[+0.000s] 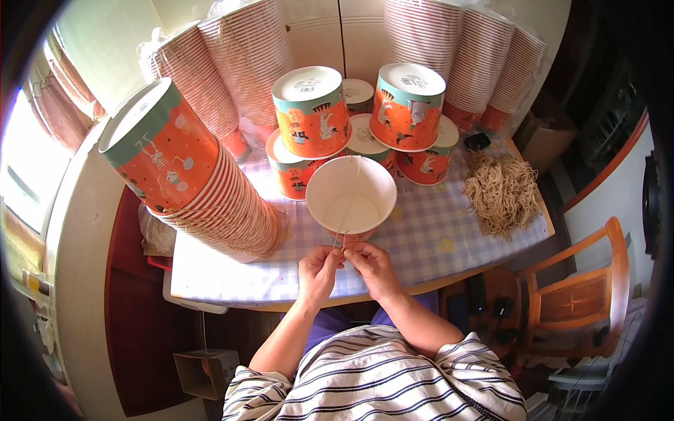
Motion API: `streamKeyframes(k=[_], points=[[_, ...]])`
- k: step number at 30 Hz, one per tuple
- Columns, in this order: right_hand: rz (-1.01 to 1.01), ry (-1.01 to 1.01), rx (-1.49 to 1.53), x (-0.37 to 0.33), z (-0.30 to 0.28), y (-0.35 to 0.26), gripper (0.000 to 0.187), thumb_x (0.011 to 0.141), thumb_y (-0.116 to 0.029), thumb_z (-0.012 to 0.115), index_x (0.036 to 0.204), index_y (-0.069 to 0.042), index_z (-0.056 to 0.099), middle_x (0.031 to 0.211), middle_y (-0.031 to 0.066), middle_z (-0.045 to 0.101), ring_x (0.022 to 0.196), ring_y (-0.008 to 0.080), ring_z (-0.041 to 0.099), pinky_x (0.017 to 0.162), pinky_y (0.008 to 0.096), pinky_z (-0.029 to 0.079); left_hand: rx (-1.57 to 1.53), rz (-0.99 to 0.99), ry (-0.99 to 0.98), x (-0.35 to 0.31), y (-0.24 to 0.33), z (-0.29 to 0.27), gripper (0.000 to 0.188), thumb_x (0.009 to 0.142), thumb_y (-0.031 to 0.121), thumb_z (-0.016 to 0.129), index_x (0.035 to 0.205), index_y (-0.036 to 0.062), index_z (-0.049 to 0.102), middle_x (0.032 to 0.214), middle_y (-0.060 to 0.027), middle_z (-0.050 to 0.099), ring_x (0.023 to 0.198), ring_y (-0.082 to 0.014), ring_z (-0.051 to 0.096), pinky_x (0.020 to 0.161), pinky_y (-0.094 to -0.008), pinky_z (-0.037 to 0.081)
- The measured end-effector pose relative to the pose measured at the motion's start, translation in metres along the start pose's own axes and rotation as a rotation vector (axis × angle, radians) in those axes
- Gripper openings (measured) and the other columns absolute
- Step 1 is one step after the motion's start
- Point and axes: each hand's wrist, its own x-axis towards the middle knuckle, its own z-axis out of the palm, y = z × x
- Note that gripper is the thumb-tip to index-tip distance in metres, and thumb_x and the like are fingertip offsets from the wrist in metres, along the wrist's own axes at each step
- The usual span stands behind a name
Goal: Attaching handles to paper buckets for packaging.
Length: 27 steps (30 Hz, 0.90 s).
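My left hand (319, 274) and right hand (373, 268) pinched cord (345, 237), paper bucket (327, 198) just beyond them. Seemed tying step; next move likely called for gentle, even tightening.

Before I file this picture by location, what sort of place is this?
Probably a room in a home used for handwork: a blue-and-white checked tablecloth, a brown wooden chair at the right, and tall, pale-rimmed stacks of nested paper tubs in clear plastic at the back.
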Motion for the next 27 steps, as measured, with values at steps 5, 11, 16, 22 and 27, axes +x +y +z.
streamKeyframes(k=[5, 11, 16, 22, 27], points=[[-0.043, 0.034, 0.008, 0.004, 0.009, 0.002, 0.010, 0.086, -0.013, 0.066, 0.092, -0.004, 0.066, 0.073, -0.0041, 0.059, 0.063, 0.0022, 0.044, 0.057, 0.0183, 0.035, 0.061, 0.018, 0.005, -0.001, -0.004, -0.001, 0.020, 0.092, 0.014, 0.057, 0.090, -0.0047, 0.062, 0.075, -0.0050, 0.064, 0.068, -0.0089, 0.057, 0.064, -0.0225, 0.048], [-0.022, 0.060, 0.066, 0.005, 0.012, 0.002, 0.009, 0.086, -0.014, 0.066, 0.090, -0.006, 0.066, 0.073, -0.0045, 0.059, 0.061, 0.0023, 0.044, 0.056, 0.0181, 0.035, 0.145, 0.019, 0.056, 0.000, 0.000, -0.001, 0.021, 0.090, 0.015, 0.058, 0.085, -0.0039, 0.063, 0.069, -0.0039, 0.063, 0.065, -0.0073, 0.055, 0.059, -0.0219, 0.046], [0.015, 0.103, 0.130, 0.008, 0.014, 0.002, 0.011, 0.086, -0.016, 0.066, 0.091, -0.006, 0.065, 0.074, -0.0058, 0.057, 0.059, 0.0017, 0.041, 0.054, 0.0179, 0.032, 0.183, 0.018, 0.077, 0.001, -0.003, -0.003, 0.020, 0.088, 0.014, 0.058, 0.082, -0.0035, 0.064, 0.067, -0.0037, 0.062, 0.063, -0.0072, 0.054, 0.057, -0.0220, 0.045], [0.021, 0.136, 0.136, 0.009, 0.015, 0.006, 0.013, 0.087, -0.017, 0.066, 0.093, -0.006, 0.066, 0.070, -0.0081, 0.054, 0.058, 0.0007, 0.039, 0.052, 0.0177, 0.030, 0.267, 0.059, 0.166, 0.004, -0.011, -0.014, 0.017, 0.085, 0.012, 0.059, 0.081, -0.0032, 0.065, 0.067, -0.0049, 0.063, 0.061, -0.0079, 0.055, 0.057, -0.0240, 0.046], [0.035, 0.173, 0.123, 0.010, 0.014, 0.011, 0.013, 0.087, -0.017, 0.066, 0.094, -0.007, 0.065, 0.071, -0.0084, 0.055, 0.058, -0.0002, 0.039, 0.052, 0.0176, 0.030, 0.386, 0.063, 0.181, 0.000, -0.007, -0.012, 0.015, 0.085, 0.010, 0.058, 0.079, -0.0027, 0.064, 0.064, -0.0030, 0.061, 0.059, -0.0064, 0.052, 0.054, -0.0217, 0.042]])
